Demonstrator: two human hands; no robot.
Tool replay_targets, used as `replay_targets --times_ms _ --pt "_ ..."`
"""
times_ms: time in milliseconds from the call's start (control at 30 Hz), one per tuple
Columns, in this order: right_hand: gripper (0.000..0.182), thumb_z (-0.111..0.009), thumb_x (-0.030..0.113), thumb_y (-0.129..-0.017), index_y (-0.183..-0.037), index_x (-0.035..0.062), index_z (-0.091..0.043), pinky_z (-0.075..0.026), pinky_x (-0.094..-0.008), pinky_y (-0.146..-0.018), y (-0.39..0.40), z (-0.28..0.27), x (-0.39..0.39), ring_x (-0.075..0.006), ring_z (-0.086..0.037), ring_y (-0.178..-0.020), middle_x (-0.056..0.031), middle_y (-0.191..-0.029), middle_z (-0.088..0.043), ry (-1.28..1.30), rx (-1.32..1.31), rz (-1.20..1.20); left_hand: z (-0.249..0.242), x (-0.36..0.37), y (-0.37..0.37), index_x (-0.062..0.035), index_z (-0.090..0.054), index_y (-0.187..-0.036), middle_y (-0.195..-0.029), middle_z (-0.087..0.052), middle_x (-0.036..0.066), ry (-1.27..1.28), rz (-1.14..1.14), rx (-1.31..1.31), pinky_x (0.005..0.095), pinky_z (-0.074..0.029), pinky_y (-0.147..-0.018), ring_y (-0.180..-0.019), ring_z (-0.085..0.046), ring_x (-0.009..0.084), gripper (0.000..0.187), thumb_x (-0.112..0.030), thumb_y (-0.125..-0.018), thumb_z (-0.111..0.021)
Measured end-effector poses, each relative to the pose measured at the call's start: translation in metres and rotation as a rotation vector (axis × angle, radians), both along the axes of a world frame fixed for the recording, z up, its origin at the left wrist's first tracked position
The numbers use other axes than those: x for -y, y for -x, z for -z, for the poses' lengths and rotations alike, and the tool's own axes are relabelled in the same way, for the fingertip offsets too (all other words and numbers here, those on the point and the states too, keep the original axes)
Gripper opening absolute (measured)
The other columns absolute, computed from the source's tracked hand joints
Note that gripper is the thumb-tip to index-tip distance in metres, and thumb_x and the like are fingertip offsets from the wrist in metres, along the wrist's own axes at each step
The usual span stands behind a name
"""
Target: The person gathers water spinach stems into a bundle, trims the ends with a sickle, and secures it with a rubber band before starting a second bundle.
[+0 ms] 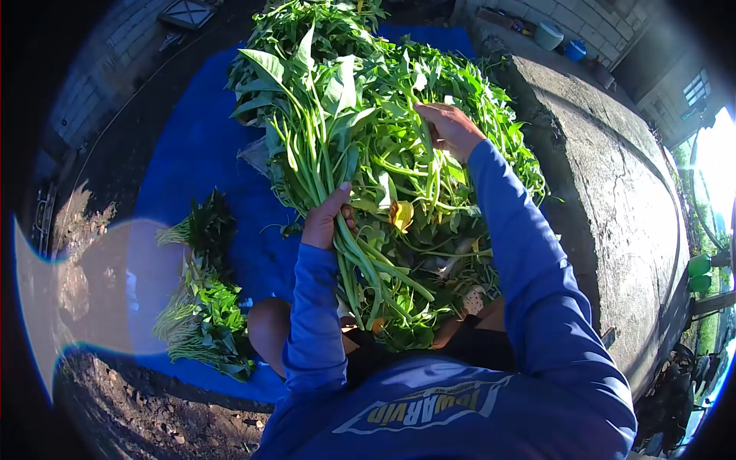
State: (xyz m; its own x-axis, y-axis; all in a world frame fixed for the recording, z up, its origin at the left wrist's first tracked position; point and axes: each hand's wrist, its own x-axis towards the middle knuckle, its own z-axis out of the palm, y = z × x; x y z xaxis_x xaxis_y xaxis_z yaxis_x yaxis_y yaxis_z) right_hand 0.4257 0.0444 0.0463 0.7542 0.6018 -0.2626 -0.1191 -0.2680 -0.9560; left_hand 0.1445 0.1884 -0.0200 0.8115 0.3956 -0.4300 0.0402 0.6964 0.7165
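Two grips going: left hand (325, 220) clamped on stems (316, 170), right hand (457, 132) pinching greens (425, 132), best kept snug, not crushing tbh.

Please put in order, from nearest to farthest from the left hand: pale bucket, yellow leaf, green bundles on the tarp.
From the left hand:
1. Yellow leaf, at right.
2. Green bundles, left, on the tarp.
3. Pale bucket, far upper right.

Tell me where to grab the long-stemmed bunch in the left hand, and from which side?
Probably round the bare stems, coming from the left, where the left hand has them. They bunch up narrow there, while the big leaves spread out above and the stem ends fan out below.
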Motion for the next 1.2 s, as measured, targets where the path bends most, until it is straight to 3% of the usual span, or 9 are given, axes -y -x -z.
replay_targets --times_ms 133,233,400,500,600,767,867,1000,1200 --pt "0.016 -0.073 0.022 -0.097 -0.106 0.0091 -0.069 -0.050 -0.0300 -0.066 -0.010 0.001 -0.008 -0.0110 -0.061 -0.072 0.0003 -0.084 -0.065 -0.261 -0.247 0.009 -0.005 0.000 0.002 -0.0171 -0.055 -0.081 -0.065 -0.051 -0.003 -0.011 -0.045 -0.020 0.0299 -0.045 -0.049 -0.052 -0.053 0.0118 0.035 -0.040 -0.094 -0.079" --pt "0.012 -0.074 0.021 -0.096 -0.101 0.0105 -0.069 -0.049 -0.0299 -0.063 -0.001 -0.009 -0.001 -0.0113 -0.059 -0.068 0.0007 -0.082 -0.064 -0.344 -0.196 0.076 -0.001 -0.001 0.004 -0.0164 -0.055 -0.080 -0.065 -0.053 -0.002 -0.025 -0.066 -0.008 0.0295 -0.046 -0.048 -0.051 -0.054 0.0121 0.036 -0.039 -0.093 -0.080" --pt "0.041 -0.072 0.040 -0.097 -0.107 -0.0002 -0.077 -0.042 -0.0263 -0.055 0.026 -0.021 0.014 -0.0075 -0.051 -0.060 0.0003 -0.074 -0.062 -0.239 0.296 0.403 0.004 -0.001 0.002 -0.0141 -0.058 -0.081 -0.065 -0.056 -0.001 -0.092 -0.094 -0.026 0.0294 -0.049 -0.048 -0.050 -0.056 0.0127 0.038 -0.042 -0.089 -0.082" --pt "0.045 -0.067 0.045 -0.098 -0.104 0.0017 -0.078 -0.042 -0.0248 -0.058 0.053 -0.033 0.028 -0.0062 -0.053 -0.065 -0.0004 -0.078 -0.063 -0.346 0.050 0.456 0.010 0.000 0.000 -0.0111 -0.063 -0.086 -0.066 -0.058 0.001 -0.249 -0.098 -0.059 0.0301 -0.050 -0.048 -0.049 -0.057 0.0139 0.039 -0.044 -0.087 -0.084" --pt "0.037 -0.068 0.036 -0.100 -0.116 0.0033 -0.076 -0.043 -0.0231 -0.059 0.076 -0.034 0.039 -0.0054 -0.055 -0.069 0.0011 -0.083 -0.064 -0.494 -0.006 0.431 0.012 0.006 -0.007 -0.0049 -0.071 -0.093 -0.064 -0.060 0.004 -0.267 -0.172 0.044 0.0329 -0.051 -0.045 -0.045 -0.057 0.0158 0.039 -0.039 -0.083 -0.088" --pt "0.039 -0.066 0.015 -0.103 -0.141 0.0085 -0.064 -0.048 -0.0207 -0.063 0.128 -0.034 0.036 -0.0043 -0.059 -0.077 0.0020 -0.096 -0.066 -0.573 0.189 0.337 0.015 0.016 -0.015 -0.0052 -0.073 -0.099 -0.064 -0.060 0.004 -0.193 -0.173 -0.008 0.0336 -0.052 -0.045 -0.046 -0.057 0.0165 0.044 -0.039 -0.078 -0.092" --pt "0.042 -0.066 0.016 -0.101 -0.143 0.0092 -0.063 -0.050 -0.0240 -0.067 0.130 -0.026 0.039 -0.0070 -0.059 -0.080 0.0011 -0.102 -0.065 -0.545 0.276 0.251 0.009 0.020 -0.013 -0.0044 -0.073 -0.101 -0.065 -0.060 0.005 -0.190 -0.155 -0.022 0.0336 -0.052 -0.046 -0.048 -0.058 0.0163 0.045 -0.039 -0.078 -0.092" --pt "0.038 -0.056 0.016 -0.105 -0.140 0.0057 -0.063 -0.048 -0.0265 -0.071 0.136 -0.048 0.052 -0.0131 -0.061 -0.083 -0.0046 -0.115 -0.067 -0.619 -0.163 0.117 0.016 0.019 -0.010 -0.0029 -0.074 -0.102 -0.065 -0.062 0.005 -0.195 -0.111 -0.006 0.0333 -0.053 -0.048 -0.050 -0.059 0.0158 0.046 -0.039 -0.079 -0.091" --pt "0.035 -0.059 0.014 -0.106 -0.139 0.0073 -0.066 -0.051 -0.0261 -0.069 0.138 -0.036 0.053 -0.0094 -0.063 -0.082 -0.0026 -0.109 -0.069 -0.596 -0.200 0.028 0.021 0.017 -0.009 -0.0013 -0.076 -0.107 -0.065 -0.062 0.004 -0.219 -0.105 0.017 0.0327 -0.053 -0.049 -0.050 -0.059 0.0149 0.045 -0.037 -0.082 -0.089"
